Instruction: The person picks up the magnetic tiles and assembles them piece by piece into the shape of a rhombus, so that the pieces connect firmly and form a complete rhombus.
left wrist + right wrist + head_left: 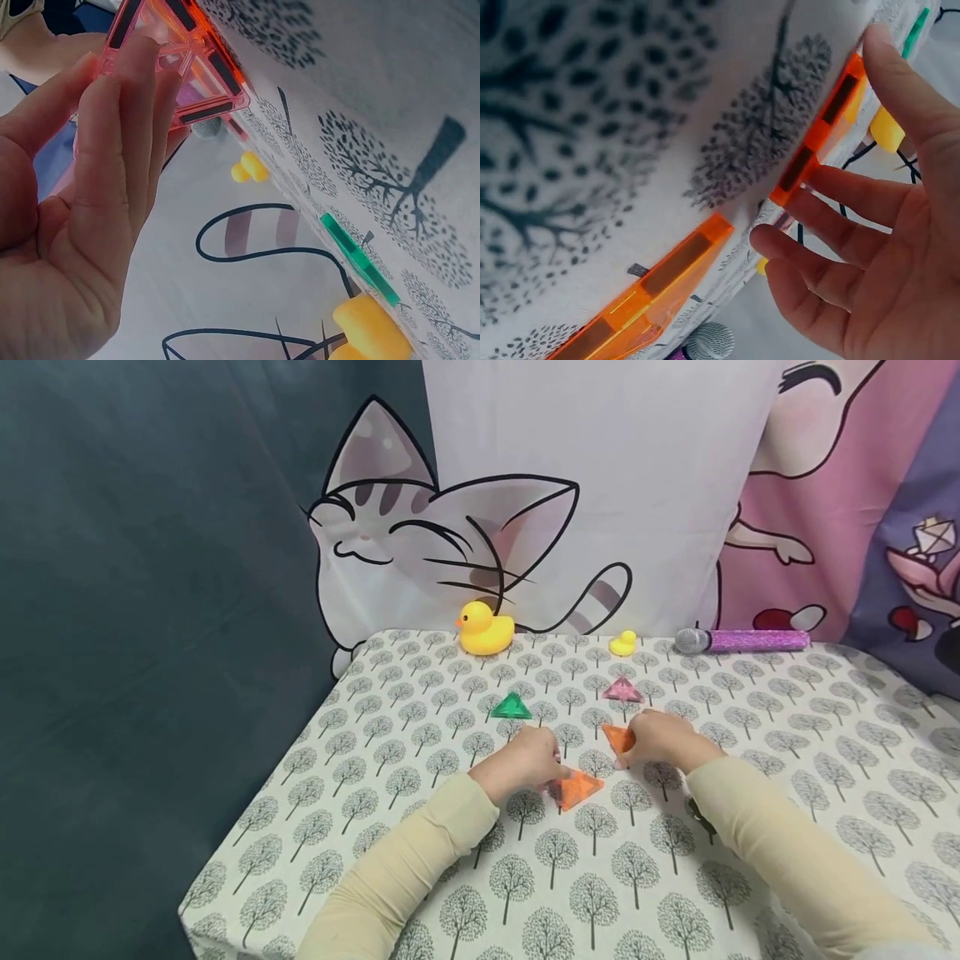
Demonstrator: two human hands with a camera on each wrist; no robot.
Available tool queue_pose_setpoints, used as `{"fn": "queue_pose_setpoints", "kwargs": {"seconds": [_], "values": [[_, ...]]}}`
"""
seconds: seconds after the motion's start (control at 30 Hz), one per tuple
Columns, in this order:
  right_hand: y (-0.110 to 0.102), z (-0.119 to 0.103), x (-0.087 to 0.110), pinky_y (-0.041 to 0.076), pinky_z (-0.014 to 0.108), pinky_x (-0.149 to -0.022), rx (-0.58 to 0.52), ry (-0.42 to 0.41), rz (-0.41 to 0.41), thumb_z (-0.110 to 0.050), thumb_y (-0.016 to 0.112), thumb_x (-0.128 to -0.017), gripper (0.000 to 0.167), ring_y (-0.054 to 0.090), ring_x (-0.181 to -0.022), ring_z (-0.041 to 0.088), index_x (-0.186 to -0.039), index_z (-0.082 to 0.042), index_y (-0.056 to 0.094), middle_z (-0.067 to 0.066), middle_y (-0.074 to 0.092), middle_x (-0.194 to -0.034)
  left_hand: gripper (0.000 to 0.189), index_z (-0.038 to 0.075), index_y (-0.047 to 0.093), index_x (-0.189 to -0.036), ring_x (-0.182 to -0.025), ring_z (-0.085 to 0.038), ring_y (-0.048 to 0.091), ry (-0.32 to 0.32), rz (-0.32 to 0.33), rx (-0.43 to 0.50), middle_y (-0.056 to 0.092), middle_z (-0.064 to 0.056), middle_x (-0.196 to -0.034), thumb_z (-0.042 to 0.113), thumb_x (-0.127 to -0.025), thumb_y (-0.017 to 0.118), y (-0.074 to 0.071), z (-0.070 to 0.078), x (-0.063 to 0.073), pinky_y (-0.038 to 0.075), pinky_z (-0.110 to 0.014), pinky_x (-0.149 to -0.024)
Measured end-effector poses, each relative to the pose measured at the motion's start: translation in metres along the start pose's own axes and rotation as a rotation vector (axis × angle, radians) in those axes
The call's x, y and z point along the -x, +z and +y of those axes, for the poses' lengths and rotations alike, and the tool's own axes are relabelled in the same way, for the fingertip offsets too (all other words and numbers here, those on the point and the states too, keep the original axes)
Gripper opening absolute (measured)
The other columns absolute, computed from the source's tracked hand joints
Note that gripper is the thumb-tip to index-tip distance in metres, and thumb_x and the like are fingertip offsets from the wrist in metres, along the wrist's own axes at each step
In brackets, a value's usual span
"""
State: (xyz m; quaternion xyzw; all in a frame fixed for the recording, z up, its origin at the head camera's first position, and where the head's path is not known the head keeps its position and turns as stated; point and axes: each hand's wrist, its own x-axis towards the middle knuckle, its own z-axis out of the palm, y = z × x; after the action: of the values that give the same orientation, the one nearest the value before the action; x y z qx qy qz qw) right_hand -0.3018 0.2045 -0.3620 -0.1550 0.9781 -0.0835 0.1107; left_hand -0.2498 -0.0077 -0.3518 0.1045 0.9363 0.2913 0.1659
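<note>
Your left hand point(525, 756) has its thumb and bent fingers on a red-pink triangular magnetic tile point(191, 52), while your right hand point(663, 739) pinches an orange triangular tile point(617, 739) between thumb and fingertips, its other fingers loosely bent. Your left fingers cover much of the red-pink tile, and its top runs out of the left wrist view. A cut-off orange tile point(649, 292) leaves the right wrist view at the bottom; whether it is the second orange tile point(579, 789) against your left fingertips, you cannot tell. That second tile points a corner to your right, its long axis unclear; your right hand's tile aims a corner left and away from you. From the large yellow rubber duck point(486, 631), both hands and their tiles lie nearer you and rightward. Nearer you than the duck and slightly right, the green triangular tile point(512, 707) points its peak away from you.
</note>
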Motion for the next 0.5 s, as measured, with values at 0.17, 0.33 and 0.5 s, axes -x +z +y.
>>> {"fn": "queue_pose_setpoints", "kwargs": {"seconds": [0.17, 0.33, 0.5], "values": [[-0.002, -0.004, 0.003, 0.044, 0.037, -0.063, 0.02, -0.075, -0.032, -0.04, 0.07, -0.066, 0.027, 0.051, -0.066, 0.014, -0.076, -0.015, 0.064, -0.004, 0.057, -0.076, 0.026, 0.006, 0.054, -0.061, -0.048, -0.017, 0.057, 0.004, 0.005, -0.011, 0.059, -0.007, -0.06, 0.021, -0.072, 0.071, -0.001, 0.002, 0.002, 0.047, -0.023, -0.043], [-0.005, -0.011, 0.005, 0.044, 0.035, -0.056, 0.138, -0.117, -0.052, -0.034, 0.06, -0.074, 0.022, 0.049, -0.06, 0.014, -0.073, -0.012, 0.06, -0.002, 0.055, -0.068, 0.025, 0.006, 0.055, -0.06, -0.046, -0.016, 0.056, 0.016, 0.01, -0.036, 0.06, -0.007, -0.058, 0.023, -0.072, 0.071, -0.001, 0.003, 0.003, 0.041, -0.019, -0.038], [0.0, -0.013, 0.005, 0.042, 0.033, -0.044, 0.283, -0.149, 0.066, -0.023, 0.053, -0.082, 0.021, 0.046, -0.052, 0.018, -0.068, -0.007, 0.051, 0.004, 0.049, -0.059, 0.024, 0.007, 0.055, -0.06, -0.044, -0.016, 0.055, 0.026, 0.007, -0.037, 0.06, -0.008, -0.057, 0.021, -0.073, 0.07, -0.001, 0.002, 0.003, 0.038, -0.018, -0.035]]}}
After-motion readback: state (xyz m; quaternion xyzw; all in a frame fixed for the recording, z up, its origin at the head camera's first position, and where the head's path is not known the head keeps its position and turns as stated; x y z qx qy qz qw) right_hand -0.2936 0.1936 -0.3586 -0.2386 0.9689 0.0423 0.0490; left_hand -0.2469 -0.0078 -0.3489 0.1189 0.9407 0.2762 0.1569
